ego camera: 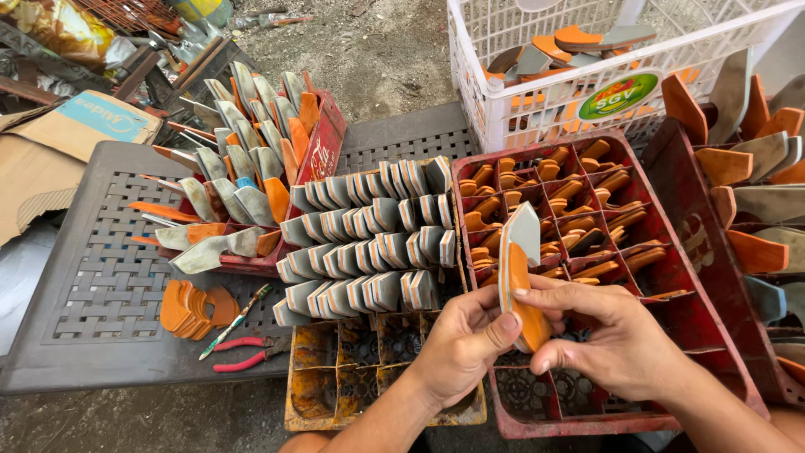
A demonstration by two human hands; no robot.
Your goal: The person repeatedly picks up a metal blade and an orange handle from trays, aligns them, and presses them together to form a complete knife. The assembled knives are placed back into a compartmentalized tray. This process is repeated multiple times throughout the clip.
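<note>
At the upper left of the frame a flattened cardboard box (59, 138) is seen, with a pale blue oblong label on its flap. To its right a red crate (323, 147) is filled with grey and orange wedge pieces, a white mark showing on its side wall. Below it, on the dark plastic lattice table (92, 277), red-handled pliers (247, 352) are laid beside a small stack of orange pieces (189, 309). At lower centre a yellow crate (335, 382) is packed with rows of grey-and-orange pieces.

The left hand (461, 344) is closed on the lower end of an orange and grey wedge piece (518, 268), thumb pressed on its orange face. The piece is held upright, its long axis running up from the grip, over the red divided crate (713, 335). The right hand (616, 340) is pinched on the same lower end from the right; both hands are equally near. At upper right a white basket (520, 105) is marked by a green oval label.
</note>
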